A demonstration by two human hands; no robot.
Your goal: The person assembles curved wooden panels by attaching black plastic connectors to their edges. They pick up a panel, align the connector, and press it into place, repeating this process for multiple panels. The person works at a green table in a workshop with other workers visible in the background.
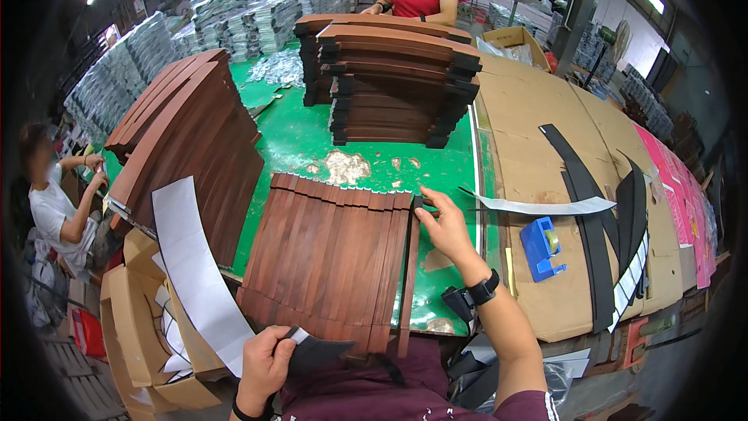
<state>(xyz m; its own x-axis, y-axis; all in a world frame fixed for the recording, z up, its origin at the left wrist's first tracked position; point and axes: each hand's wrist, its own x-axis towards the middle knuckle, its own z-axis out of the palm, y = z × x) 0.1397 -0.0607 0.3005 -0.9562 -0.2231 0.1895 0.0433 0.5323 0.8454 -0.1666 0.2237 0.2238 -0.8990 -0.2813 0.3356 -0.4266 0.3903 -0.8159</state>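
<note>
My right hand (446, 228) pinches the top of a thin brown strip (408, 284) at the right edge of the fanned brown boards (327, 257), centre frame on the green table (292, 140). My left hand (265, 366), bottom centre, grips a dark sheet (315, 352). I judge the strip could slide off toward me. The cardboard box (148, 335), lower left, holds white strips.

Matt reddish-brown wood slats (327, 261) lie on a glossy, worn green tabletop (374, 157) beside rough brown cardboard (530, 121).

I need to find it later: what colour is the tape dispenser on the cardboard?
The tape dispenser is blue, seen best in the head view, to the right of the right hand.
</note>
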